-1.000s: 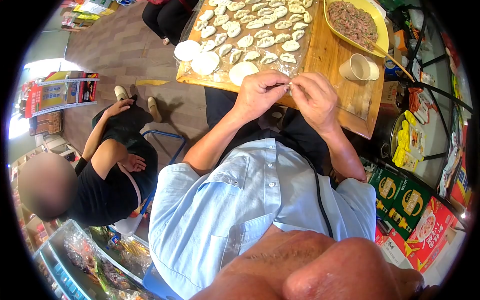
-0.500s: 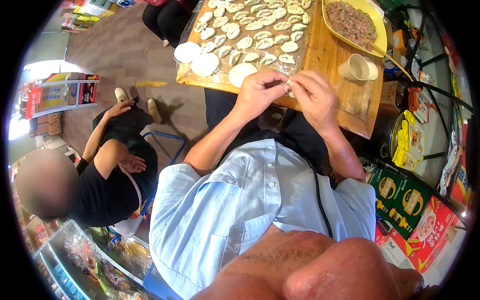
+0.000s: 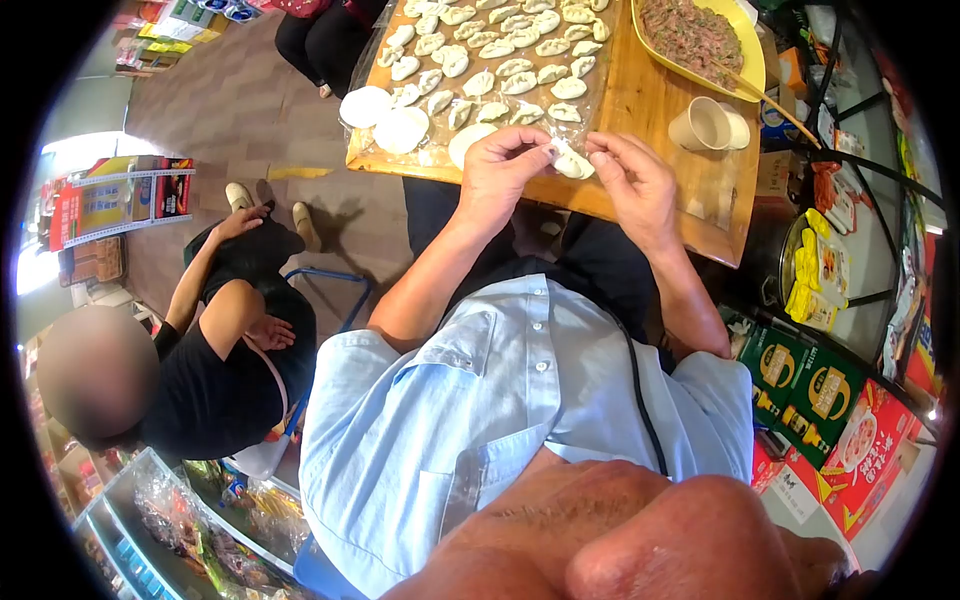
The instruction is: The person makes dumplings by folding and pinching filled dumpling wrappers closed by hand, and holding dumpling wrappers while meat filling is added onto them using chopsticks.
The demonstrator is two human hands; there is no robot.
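Note:
A pale folded dumpling (image 3: 572, 163) is held over the table's near edge. The thumb and fingers of my left hand (image 3: 492, 178) pinch its left end. Right beside its other end is my right hand (image 3: 640, 188), thumb and index finger slightly apart; whether the tips touch the dough is hard to see. Beyond my hands, several finished dumplings (image 3: 518, 83) lie in rows on a plastic-covered board. Flat round wrappers (image 3: 402, 130) rest at the board's near left corner, one partly behind my left hand. Meat filling (image 3: 690, 40) fills a yellow bowl (image 3: 752, 75) at the far right.
A stick (image 3: 790, 118) juts from the bowl past the table's right side. Paper cups (image 3: 697, 127) stand on the wooden table (image 3: 650, 110). A seated person (image 3: 225, 350) is at my left, and another person's legs (image 3: 320, 45) show beyond. Boxes (image 3: 800, 375) crowd the right.
My hands have drawn apart slightly, bringing the dumpling between them into view. My right fingers have loosened from their pinch. The whole view has shifted a little.

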